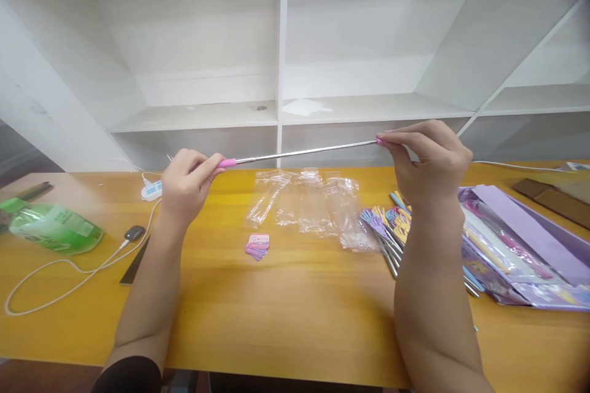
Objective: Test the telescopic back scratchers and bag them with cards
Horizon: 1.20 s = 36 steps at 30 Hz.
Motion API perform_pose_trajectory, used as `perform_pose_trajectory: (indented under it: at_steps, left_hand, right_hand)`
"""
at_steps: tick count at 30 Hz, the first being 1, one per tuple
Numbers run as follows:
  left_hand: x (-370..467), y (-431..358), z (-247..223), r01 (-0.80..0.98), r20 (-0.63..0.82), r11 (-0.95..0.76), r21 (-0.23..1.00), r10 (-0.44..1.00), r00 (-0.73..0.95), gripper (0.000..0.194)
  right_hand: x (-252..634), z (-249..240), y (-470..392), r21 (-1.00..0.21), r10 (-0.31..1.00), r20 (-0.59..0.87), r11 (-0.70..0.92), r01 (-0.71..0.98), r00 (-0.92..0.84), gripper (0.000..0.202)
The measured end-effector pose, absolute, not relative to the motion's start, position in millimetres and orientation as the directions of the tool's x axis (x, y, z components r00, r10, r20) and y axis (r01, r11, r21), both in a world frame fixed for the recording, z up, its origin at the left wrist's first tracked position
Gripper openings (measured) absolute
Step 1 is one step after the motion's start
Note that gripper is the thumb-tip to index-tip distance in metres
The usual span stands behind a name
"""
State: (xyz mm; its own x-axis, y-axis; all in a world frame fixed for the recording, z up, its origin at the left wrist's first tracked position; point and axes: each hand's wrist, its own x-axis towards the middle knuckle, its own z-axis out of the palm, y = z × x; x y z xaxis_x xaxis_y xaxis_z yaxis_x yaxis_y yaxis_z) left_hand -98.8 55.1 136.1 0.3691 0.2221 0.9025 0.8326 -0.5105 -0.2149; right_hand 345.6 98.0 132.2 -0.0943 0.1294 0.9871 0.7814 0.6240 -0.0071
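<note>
A thin silver telescopic rod [306, 151] is stretched out above the table, nearly level, its right end slightly higher. My left hand [188, 183] is wrapped round its pink handle at the left end. At the right end my right hand [426, 153] pinches a small pink tip between thumb and fingers. Below the rod lie clear plastic bags [306, 206] and a small fanned stack of pink and purple cards [257, 245]. Nearest my right forearm is a pile of similar rods with purple, yellow and blue hand-shaped ends [378, 221], partly hidden by the arm.
A purple box [530, 239] holding packaged items stands at the right, with a brown case [553, 199] beyond it. At left are a green bottle [55, 228], a white cable [78, 268], a black gadget [134, 233] and a power strip [152, 190]. White shelving [280, 43] rises behind.
</note>
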Motion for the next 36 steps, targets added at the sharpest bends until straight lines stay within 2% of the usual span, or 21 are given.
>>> perform_pose_trajectory:
  at_steps: [6,10,13,22,28,32,36]
  left_hand:
    - [-92.7,49.0,140.2,0.857,0.913,-0.460,-0.232,0.201,0.355,0.014]
    - [-72.8,41.2,138.3,0.849,0.900,-0.458,-0.262,0.202,0.386,0.014]
    - [-62.0,37.5,136.9,0.849,0.897,-0.454,-0.272,0.199,0.394,0.016]
    - [-69.2,38.2,140.7,0.824,0.888,-0.509,-0.250,0.219,0.405,0.010]
    - [-72.9,37.8,140.0,0.830,0.864,-0.460,-0.317,0.222,0.453,0.017]
    - [-59.9,36.5,133.1,0.830,0.865,-0.447,-0.334,0.206,0.459,0.017]
    - [-40.6,37.7,122.1,0.833,0.865,-0.452,-0.320,0.218,0.451,0.018]
  right_hand:
    - [341.3,132.2,97.0,0.066,0.065,0.987,0.666,0.743,-0.146,0.010]
    - [308.7,127.1,89.4,0.074,0.153,0.957,0.693,0.717,-0.247,0.015]
    - [280.2,122.1,84.8,0.098,0.166,0.940,0.704,0.703,-0.297,0.021]
    - [269.1,118.8,84.8,0.145,0.135,0.934,0.703,0.696,-0.332,0.017]
    - [276.9,119.1,84.3,0.131,0.150,0.933,0.705,0.697,-0.327,0.018]
    - [271.0,116.1,82.7,0.130,0.124,0.943,0.718,0.684,-0.310,0.023]
    - [240.5,105.3,75.5,0.190,0.098,0.919,0.739,0.646,-0.382,0.029]
